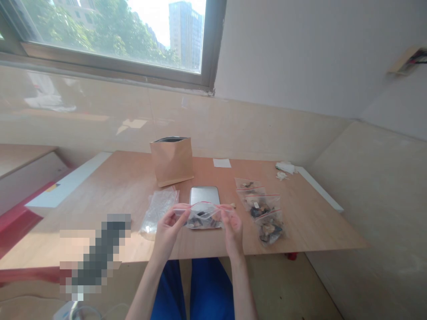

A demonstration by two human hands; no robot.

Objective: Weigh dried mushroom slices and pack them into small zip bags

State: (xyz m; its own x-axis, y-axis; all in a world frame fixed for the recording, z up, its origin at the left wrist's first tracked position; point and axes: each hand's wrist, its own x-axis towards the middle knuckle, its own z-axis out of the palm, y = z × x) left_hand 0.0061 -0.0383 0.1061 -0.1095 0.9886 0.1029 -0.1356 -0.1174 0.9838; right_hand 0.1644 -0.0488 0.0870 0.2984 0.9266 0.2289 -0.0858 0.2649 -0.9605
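Note:
Between my two hands is a clear zip bag (204,221) with a red strip along its top and dark and tan dried pieces inside. My left hand (170,224) pinches its top left corner, and my right hand (231,224) pinches the top right corner. The bag's mouth gapes slightly in the middle. Behind and partly under it lies a flat silver scale (204,194), its front hidden by the bag. Left of my left hand is a stack of flat clear zip bags (156,211). Several filled zip bags (270,229) lie in an overlapping row to the right.
A brown paper pouch (171,162) stands open-topped at the back of the wooden table (313,218). A white card (222,163) lies near the wall, with crumpled white scraps (285,168) at the back right. A blurred-out dark object (103,251) sits at the front left edge.

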